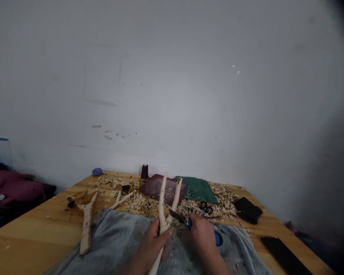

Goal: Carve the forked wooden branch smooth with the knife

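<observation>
My left hand [156,241] is wrapped round the stem of a peeled, Y-shaped forked stick [162,202], just below the fork. Its two pale prongs point up and away from me. In my right hand [202,233] is a knife [177,216] with a blue and black handle. The dark blade lies across the right prong close to the fork, seemingly touching it. Part of the handle is hidden by my fingers. Under both hands a grey cloth [120,236] is spread, with a few shavings on it.
Left lie a thick forked piece [86,225] and a smaller forked twig [122,199]. Behind are maroon leather [151,189], a green sheet [199,190], a thread spool [144,172], scissors [205,208] and wood shavings [223,196]. Right are a black piece [248,210] and a dark phone-like slab [283,255].
</observation>
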`<state>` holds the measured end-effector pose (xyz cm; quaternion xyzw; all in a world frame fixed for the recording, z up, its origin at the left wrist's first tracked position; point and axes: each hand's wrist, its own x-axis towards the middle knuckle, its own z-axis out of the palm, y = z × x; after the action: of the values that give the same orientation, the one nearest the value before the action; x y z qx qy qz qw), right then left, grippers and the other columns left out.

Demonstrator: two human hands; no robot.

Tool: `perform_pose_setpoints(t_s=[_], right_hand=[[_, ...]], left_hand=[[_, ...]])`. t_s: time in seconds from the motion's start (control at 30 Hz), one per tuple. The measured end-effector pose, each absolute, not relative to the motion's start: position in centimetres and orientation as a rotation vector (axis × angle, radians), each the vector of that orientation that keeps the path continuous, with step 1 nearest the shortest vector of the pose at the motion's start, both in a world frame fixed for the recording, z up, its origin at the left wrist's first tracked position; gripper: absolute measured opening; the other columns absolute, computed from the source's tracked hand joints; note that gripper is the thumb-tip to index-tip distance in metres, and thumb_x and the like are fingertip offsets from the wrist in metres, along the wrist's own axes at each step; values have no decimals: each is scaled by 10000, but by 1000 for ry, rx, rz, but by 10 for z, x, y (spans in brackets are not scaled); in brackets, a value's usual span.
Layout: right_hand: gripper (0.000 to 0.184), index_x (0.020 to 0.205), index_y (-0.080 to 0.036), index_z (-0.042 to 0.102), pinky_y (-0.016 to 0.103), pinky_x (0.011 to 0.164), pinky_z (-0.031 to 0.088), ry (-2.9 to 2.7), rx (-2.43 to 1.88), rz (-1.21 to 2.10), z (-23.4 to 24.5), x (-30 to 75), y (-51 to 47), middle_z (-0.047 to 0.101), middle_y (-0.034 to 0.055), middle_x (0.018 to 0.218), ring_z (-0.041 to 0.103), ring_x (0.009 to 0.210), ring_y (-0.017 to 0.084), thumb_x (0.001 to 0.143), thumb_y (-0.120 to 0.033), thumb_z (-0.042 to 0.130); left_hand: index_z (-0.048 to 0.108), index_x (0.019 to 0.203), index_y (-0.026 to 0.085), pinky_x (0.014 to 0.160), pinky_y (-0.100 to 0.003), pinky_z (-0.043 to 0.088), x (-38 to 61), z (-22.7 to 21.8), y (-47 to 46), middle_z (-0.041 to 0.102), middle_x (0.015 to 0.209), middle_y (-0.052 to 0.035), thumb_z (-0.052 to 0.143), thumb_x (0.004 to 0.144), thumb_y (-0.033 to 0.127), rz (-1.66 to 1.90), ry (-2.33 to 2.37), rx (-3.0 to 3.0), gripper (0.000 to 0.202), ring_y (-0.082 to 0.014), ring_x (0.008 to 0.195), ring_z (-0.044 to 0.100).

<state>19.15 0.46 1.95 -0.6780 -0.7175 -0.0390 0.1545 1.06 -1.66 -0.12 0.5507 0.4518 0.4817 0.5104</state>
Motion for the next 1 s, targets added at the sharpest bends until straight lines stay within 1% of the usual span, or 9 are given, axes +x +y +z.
perform_pose_setpoints(t_s=[0.1,0.2,0.3,0.43,0.53,0.6,0.77,0.9,1.0], right_hand=[[203,943,-216,656,260,683,424,-2085,-1931,-86,17,185,3,735,89,910,692,849,223,805,-188,510],[199,953,-214,656,272,677,429,-2011,-2023,-83,18,193,7,737,103,901,694,840,234,840,-211,493],[211,966,-207,656,280,674,431,-1980,-2070,-114,19,202,11,738,112,900,696,834,238,861,-216,473],[190,928,-210,661,276,671,431,-2082,-1944,-102,16,192,5,737,93,901,695,836,239,815,-204,508],[206,924,-213,663,272,671,430,-2107,-1916,-89,15,185,3,736,88,905,693,824,229,793,-176,509],[213,941,-214,665,270,670,430,-2070,-1977,-90,16,189,6,737,95,898,694,821,227,812,-183,498],[217,962,-208,669,266,687,431,-2011,-2045,-143,21,204,12,736,102,939,691,857,223,855,-217,479],[186,931,-218,672,254,702,428,-2112,-1904,-67,18,189,5,738,79,928,687,868,213,819,-223,523],[173,919,-219,671,254,703,426,-2110,-1909,-44,16,182,3,738,79,911,687,858,211,812,-228,536]], left_hand=[[573,977,182,335,-190,300,11,5,-19,453,512,103,647,754,421,1165,1176,1406,335,-69,338,384],[587,976,181,343,-182,305,12,13,-23,469,530,97,646,759,364,1139,1208,1451,290,-70,356,403],[593,953,173,343,-182,306,13,14,-23,468,532,92,643,758,361,1129,1228,1457,276,-72,359,407],[587,869,177,346,-183,307,12,7,-19,492,557,68,640,748,385,1123,1298,1485,246,-91,403,445],[588,831,172,408,-201,366,10,6,-18,527,589,44,623,741,355,1134,1361,1547,207,-116,471,497],[594,825,169,449,-208,389,11,8,-19,547,603,32,618,740,343,1146,1361,1573,195,-123,505,519],[571,796,187,378,-201,326,13,13,-22,458,536,74,621,738,399,1091,1331,1508,226,-91,399,436],[553,814,196,364,-198,331,13,11,-20,460,562,73,622,725,434,1115,1312,1492,263,-94,414,449],[533,826,201,344,-199,305,11,8,-18,461,541,83,617,722,478,1113,1265,1478,308,-85,376,420]])
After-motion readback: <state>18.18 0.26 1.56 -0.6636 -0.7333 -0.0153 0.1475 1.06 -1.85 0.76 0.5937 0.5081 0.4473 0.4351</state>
